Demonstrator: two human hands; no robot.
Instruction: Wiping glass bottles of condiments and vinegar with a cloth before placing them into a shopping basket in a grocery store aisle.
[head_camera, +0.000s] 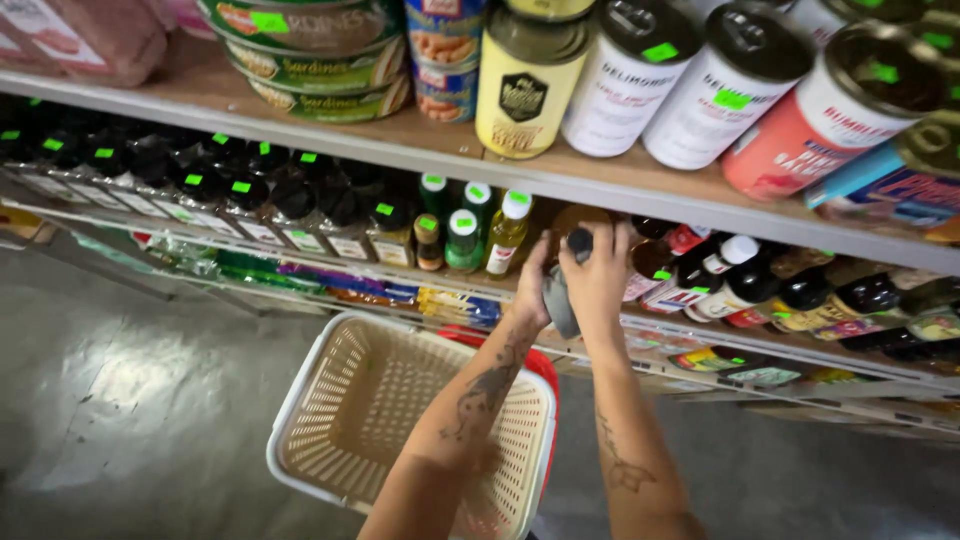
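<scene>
Nearest the camera, both forearms extend upward from the bottom edge toward the shelving. Below them, a cream perforated basket (340, 400) hangs at floor side, its rim under the left forearm, with a red basket edge showing behind it. Upper shelf (330, 135): large cans and tins with green tags stand along its front edge. Middle shelf: dark bottles (215, 190) fill the left portion; sauce bottles (760, 285) lie toward the right end. At the middle shelf's front edge, the left hand (530, 285) and right hand (598, 280) both grasp a grey bottle with a dark cap (560, 300), held upright between them, just beside a yellow oil bottle (507, 235).
</scene>
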